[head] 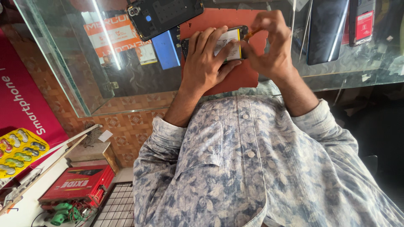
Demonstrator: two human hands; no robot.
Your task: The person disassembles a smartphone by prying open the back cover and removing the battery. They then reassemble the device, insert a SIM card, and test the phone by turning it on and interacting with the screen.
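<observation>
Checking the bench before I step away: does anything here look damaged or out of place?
Only the opened phone on the red mat: its battery is exposed, left hand steadying, right hand holding an orange-tipped tool.

two hands [206,59], one opened phone [227,44], one orange tool [251,32], one phone back cover [164,14], one red mat [198,23]

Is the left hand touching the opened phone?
Touching. The head view shows the left hand lying flat on the opened phone, fingers spread over its battery.
</observation>
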